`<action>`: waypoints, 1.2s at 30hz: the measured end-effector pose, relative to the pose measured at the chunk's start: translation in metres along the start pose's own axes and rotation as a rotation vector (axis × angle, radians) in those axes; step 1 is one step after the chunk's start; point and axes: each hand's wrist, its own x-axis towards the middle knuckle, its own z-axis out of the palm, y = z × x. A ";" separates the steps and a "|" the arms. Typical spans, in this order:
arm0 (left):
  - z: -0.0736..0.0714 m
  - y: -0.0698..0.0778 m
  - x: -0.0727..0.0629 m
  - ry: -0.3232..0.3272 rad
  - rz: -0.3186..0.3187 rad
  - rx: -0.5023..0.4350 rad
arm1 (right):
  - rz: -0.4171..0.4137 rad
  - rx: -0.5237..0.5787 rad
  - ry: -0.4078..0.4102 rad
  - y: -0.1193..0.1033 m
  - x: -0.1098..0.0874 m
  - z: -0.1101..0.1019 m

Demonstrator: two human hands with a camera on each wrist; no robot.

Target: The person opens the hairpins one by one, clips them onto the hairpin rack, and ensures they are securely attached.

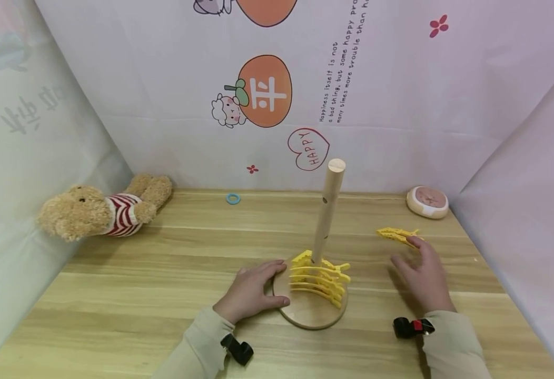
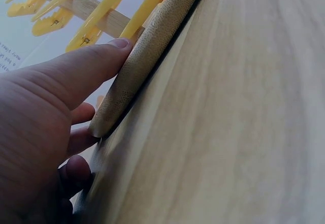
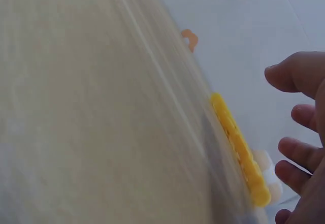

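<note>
A wooden stand with a round base (image 1: 305, 316) and an upright pole (image 1: 330, 210) stands near the table's middle. Several yellow clips (image 1: 317, 287) are stacked on the lower pole just above the base. My left hand (image 1: 253, 292) holds the base's left edge; in the left wrist view the thumb (image 2: 96, 64) lies against the rim (image 2: 147, 51), fingers on the far side. To the right, my right hand (image 1: 424, 273) hovers with spread fingers beside another yellow clip (image 1: 395, 233). In the right wrist view that clip (image 3: 241, 153) lies on the table, apart from the thumb.
A plush bear (image 1: 111, 210) in a striped shirt lies at the back left. Near the back edge sits a small blue ring (image 1: 233, 198). A white rounded case (image 1: 427, 202) with a pinkish top stands at the back right. Printed white sheets (image 1: 163, 79) enclose the table.
</note>
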 end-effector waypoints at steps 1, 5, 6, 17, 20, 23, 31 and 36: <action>0.000 0.000 0.000 -0.001 0.001 -0.001 | 0.023 0.000 -0.008 0.002 -0.001 -0.001; 0.000 0.000 0.000 -0.006 0.002 -0.001 | 0.122 0.029 0.001 0.006 -0.003 -0.004; 0.000 0.000 0.000 -0.006 0.002 -0.003 | 0.142 0.039 0.008 0.007 -0.004 -0.005; -0.001 0.000 -0.001 -0.010 -0.005 -0.007 | 0.197 0.012 0.014 0.013 -0.002 -0.004; -0.001 0.001 0.000 -0.012 -0.005 -0.008 | 0.198 -0.013 0.013 0.013 -0.002 -0.004; -0.001 0.001 0.000 -0.012 -0.006 -0.010 | 0.218 -0.028 0.023 0.013 -0.003 -0.006; 0.000 0.001 0.001 -0.005 -0.005 -0.012 | 0.236 -0.072 0.050 0.015 0.000 -0.010; 0.000 0.001 0.000 -0.003 -0.004 -0.012 | 0.313 0.008 0.176 0.015 0.000 -0.008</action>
